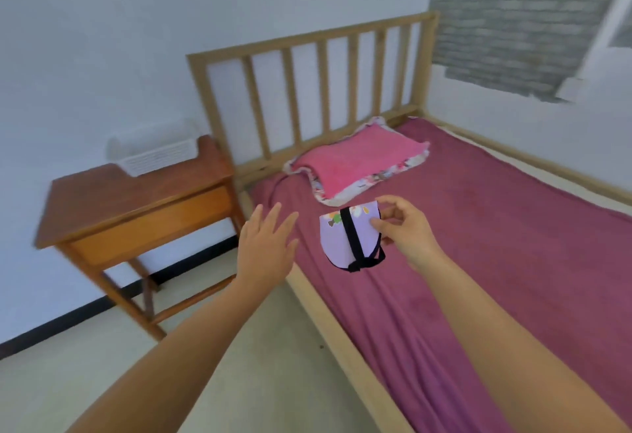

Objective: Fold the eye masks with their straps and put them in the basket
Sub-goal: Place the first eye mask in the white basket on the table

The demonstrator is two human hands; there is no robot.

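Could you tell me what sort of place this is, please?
Most likely a bedroom: a wooden-framed bed with a pink pillow and a wooden bedside table beside it against a plain white wall.

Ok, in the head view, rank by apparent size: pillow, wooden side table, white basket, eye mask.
1. wooden side table
2. pillow
3. white basket
4. eye mask, pinched in the right hand

The basket sits farther away, so it probably looks smaller than it is.

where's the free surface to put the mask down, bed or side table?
Bed: bare sheet right of and below the right hand, which holds the eye mask. The pillow fills the head end. Side table: bare front, from the basket at the back to the near edge. Left hand empty.
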